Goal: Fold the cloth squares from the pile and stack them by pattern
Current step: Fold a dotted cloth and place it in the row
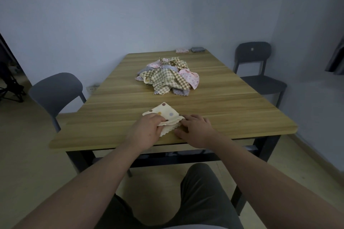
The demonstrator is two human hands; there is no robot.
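Observation:
A cream cloth square with coloured dots (166, 112) lies folded near the table's front edge, its layered scalloped edges showing between my hands. My left hand (147, 128) grips its left side, with the fingers curled over the folded layers. My right hand (195, 128) pinches the cloth's right corner, fingers bent on the wood. A loose pile of cloth squares (167, 77), checked, pink floral and lilac, sits at the middle of the table. At the far edge lie two folded stacks, a pink one (182, 50) and a grey one (197, 49).
The wooden table (232, 109) has dark metal legs. A grey chair (55, 91) stands at its left and a dark chair (258, 72) at its right. My knee (201, 188) shows below the front edge. A plain wall stands behind.

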